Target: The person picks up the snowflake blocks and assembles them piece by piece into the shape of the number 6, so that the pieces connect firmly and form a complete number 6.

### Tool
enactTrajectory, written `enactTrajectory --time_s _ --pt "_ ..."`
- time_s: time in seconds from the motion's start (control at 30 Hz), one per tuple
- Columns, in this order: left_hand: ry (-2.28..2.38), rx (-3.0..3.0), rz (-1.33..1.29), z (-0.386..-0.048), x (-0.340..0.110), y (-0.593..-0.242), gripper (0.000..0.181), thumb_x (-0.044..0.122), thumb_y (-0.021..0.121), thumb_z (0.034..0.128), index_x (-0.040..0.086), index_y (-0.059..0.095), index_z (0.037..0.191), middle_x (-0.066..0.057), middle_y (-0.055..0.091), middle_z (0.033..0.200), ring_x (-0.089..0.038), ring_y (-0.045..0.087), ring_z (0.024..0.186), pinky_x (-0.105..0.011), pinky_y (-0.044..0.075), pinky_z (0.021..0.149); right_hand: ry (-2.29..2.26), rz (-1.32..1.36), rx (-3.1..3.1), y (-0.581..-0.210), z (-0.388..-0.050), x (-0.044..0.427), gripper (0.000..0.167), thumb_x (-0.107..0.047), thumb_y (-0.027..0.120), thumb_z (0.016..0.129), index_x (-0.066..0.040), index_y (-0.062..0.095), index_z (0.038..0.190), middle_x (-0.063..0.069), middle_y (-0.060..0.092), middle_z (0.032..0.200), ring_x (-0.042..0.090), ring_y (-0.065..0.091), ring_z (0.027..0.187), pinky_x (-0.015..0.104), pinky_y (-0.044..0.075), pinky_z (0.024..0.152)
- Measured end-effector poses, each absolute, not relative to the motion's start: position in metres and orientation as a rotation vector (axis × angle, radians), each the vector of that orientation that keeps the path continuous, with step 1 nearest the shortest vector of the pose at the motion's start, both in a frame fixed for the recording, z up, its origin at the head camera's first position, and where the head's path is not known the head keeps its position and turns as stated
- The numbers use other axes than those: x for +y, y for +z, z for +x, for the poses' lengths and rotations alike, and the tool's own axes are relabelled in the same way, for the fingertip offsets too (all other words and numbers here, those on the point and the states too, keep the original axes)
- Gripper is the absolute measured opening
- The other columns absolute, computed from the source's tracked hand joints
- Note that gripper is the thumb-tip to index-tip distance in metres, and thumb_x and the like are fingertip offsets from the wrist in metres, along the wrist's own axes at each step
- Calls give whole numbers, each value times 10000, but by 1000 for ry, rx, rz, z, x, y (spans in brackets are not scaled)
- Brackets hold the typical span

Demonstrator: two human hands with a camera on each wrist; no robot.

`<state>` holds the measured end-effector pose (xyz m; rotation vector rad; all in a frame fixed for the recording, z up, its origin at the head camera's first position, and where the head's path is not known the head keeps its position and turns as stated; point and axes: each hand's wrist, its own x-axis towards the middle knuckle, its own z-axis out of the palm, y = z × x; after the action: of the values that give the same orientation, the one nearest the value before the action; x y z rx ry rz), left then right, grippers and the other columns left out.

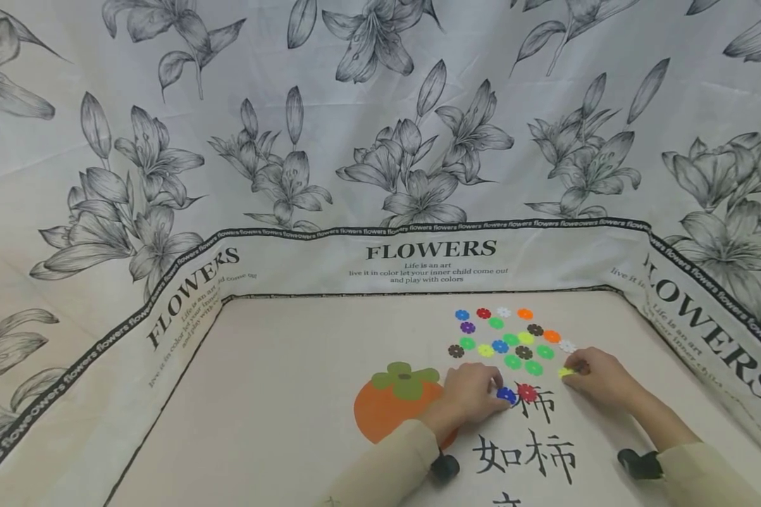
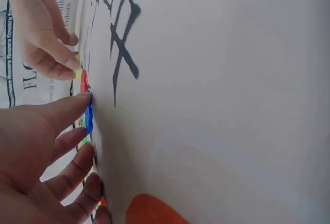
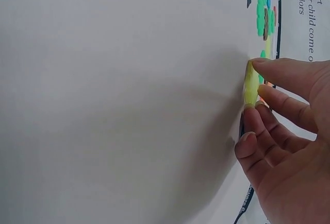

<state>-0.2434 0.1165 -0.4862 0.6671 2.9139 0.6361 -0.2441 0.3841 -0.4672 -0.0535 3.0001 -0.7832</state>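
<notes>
My left hand (image 1: 472, 394) pinches a blue flower-shaped piece (image 1: 506, 396) between thumb and fingertips; in the left wrist view the blue piece (image 2: 89, 112) stands at the thumb tip. A red piece (image 1: 527, 393) touches or lies right beside the blue one. Further right, my right hand (image 1: 599, 377) pinches a yellow piece (image 1: 566, 372) by its edge, seen edge-on as yellow (image 3: 251, 85) between thumb and fingers in the right wrist view. Other loose pieces in green (image 1: 533, 367), brown (image 1: 523, 352) and white (image 1: 567, 346) lie just beyond both hands.
The pieces lie on a pale tabletop cloth (image 1: 279, 394) with a printed orange persimmon (image 1: 380, 415) left of the left hand and black characters (image 1: 523, 454) below. A flowered curtain with a lettered border (image 1: 431, 260) surrounds the far and side edges.
</notes>
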Motion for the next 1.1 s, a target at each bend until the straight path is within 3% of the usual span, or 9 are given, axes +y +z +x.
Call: enactTrajectory --time_s 0.2,0.47,0.73,0.97,1.1 --pt "715 2882 602 -242 119 -485 268 418 846 840 301 717 1044 163 585 859 -32 504 773 -231 441 770 -788 -72 3000 -467 -244 383 374 -149 760 873 82 629 1137 188 621 1037 273 560 879 408 503 742" --pt "847 2761 700 -243 110 -482 216 273 798 912 300 643 1061 157 580 805 -21 520 715 -195 444 668 -821 -84 3026 -468 -239 384 282 -125 762 883 23 636 1087 105 656 948 227 578 807 347 496 661" --pt "1185 2584 743 -249 78 -479 186 115 756 903 202 673 1045 110 586 821 -44 542 696 -198 472 611 -995 -95 3022 -463 -227 364 278 -84 739 904 36 661 1142 75 667 879 179 626 673 292 514 551" --pt "1538 2388 647 -254 47 -469 171 142 735 952 142 675 1112 59 639 816 -121 660 688 -231 520 601 -1113 -206 3042 -450 -224 343 375 -96 760 912 37 662 1249 160 692 1033 298 722 913 263 566 686" --pt "1610 2343 587 -255 27 -469 221 199 743 956 139 701 1165 36 693 853 -113 694 734 -248 547 659 -1259 -200 2950 -445 -222 327 445 -132 767 923 36 623 1309 149 681 1038 279 743 911 283 578 713"
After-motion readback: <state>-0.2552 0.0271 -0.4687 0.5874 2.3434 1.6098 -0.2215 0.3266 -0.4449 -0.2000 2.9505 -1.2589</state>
